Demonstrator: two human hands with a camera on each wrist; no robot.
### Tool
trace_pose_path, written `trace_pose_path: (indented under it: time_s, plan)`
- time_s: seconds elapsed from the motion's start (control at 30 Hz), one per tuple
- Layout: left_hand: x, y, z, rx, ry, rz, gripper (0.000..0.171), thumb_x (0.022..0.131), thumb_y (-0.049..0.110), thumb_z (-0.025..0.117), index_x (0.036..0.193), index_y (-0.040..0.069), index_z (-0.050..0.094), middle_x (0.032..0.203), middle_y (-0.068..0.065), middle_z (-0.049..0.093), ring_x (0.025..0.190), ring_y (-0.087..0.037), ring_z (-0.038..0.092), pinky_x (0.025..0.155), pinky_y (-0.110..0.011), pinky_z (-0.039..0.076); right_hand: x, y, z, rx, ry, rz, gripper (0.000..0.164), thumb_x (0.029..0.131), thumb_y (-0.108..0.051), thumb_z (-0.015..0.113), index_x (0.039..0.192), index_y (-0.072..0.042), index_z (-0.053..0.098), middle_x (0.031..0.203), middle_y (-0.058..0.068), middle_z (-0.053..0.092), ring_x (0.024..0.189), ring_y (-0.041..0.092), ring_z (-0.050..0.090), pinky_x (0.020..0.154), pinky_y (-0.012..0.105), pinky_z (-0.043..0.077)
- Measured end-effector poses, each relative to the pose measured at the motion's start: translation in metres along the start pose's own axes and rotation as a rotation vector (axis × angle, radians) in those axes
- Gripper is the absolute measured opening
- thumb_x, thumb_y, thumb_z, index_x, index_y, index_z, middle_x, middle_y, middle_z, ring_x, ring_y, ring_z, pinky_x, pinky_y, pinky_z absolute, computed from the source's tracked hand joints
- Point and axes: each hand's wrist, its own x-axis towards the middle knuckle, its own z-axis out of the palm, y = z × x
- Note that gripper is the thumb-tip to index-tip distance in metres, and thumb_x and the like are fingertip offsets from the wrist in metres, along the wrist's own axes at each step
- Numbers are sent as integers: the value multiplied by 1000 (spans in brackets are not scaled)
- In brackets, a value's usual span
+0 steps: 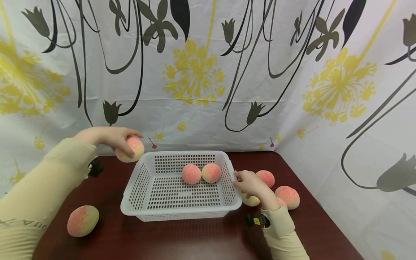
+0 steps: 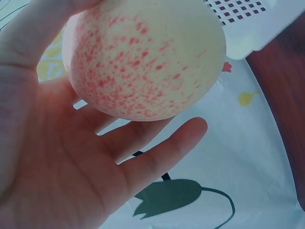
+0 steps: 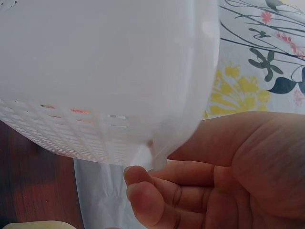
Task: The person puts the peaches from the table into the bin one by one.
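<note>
My left hand (image 1: 110,138) holds a pink-and-cream peach (image 1: 136,146) in the air, beside the back left corner of a white plastic basket (image 1: 182,211). In the left wrist view the speckled peach (image 2: 147,62) sits between thumb and fingers, its top cut off by the frame. At the other end, my right hand (image 1: 252,185) grips the basket's right rim. The right wrist view has its fingertips (image 3: 145,202) curled under the rim's edge. Two peaches, one (image 1: 191,174) touching the other (image 1: 211,173), lie inside the basket toward the back right.
On the dark red table (image 1: 182,242), a peach (image 1: 83,221) lies left of the basket. Several more are on the right around my right forearm, including a red one (image 1: 265,178), a larger one (image 1: 287,197) and a partly hidden pale one (image 1: 251,200). A flowered sheet (image 1: 195,119) hangs behind.
</note>
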Motion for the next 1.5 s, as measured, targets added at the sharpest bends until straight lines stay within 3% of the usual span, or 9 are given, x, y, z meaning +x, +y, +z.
trace_pose_path:
  time_s: [0.13,0.3,0.6,0.9,1.07,1.5]
  plan:
    - [12,7,0,16,9,14,78,78,22,77,142,-1,38,114,-15,54,90,-22,54,67,-36,52,-1,1,-1,-5,-6,1,47,92,-10,62,134,6,52,87,9,61,62,19,55,46,34,52]
    - [27,16,1,33,24,68,60,76,23,78,125,-1,53,106,-10,57,87,-20,54,69,-34,50,-1,2,-1,0,-7,6,47,92,-10,62,135,6,52,88,9,62,62,19,54,46,33,52]
    - [52,25,9,13,23,123,59,77,20,77,128,1,55,109,-11,59,91,-22,54,75,-35,48,-2,2,1,10,2,17,51,91,-11,64,137,7,49,87,9,61,61,19,54,46,34,52]
    - [81,22,40,-2,67,94,61,78,19,76,130,-2,52,110,-13,57,90,-23,54,74,-35,48,-2,4,1,22,9,5,50,91,-10,63,137,6,50,86,8,61,59,18,53,45,33,51]
    - [94,15,62,30,113,79,56,76,21,77,123,0,55,103,-11,58,85,-22,53,71,-34,46,-1,2,0,10,7,-5,50,92,-10,63,137,6,50,83,8,60,58,18,52,45,33,51]
    - [110,6,96,13,148,41,60,75,18,80,128,2,58,110,-12,60,88,-23,56,73,-37,49,0,4,1,27,1,7,51,92,-11,62,139,5,48,79,8,57,57,19,51,45,34,50]
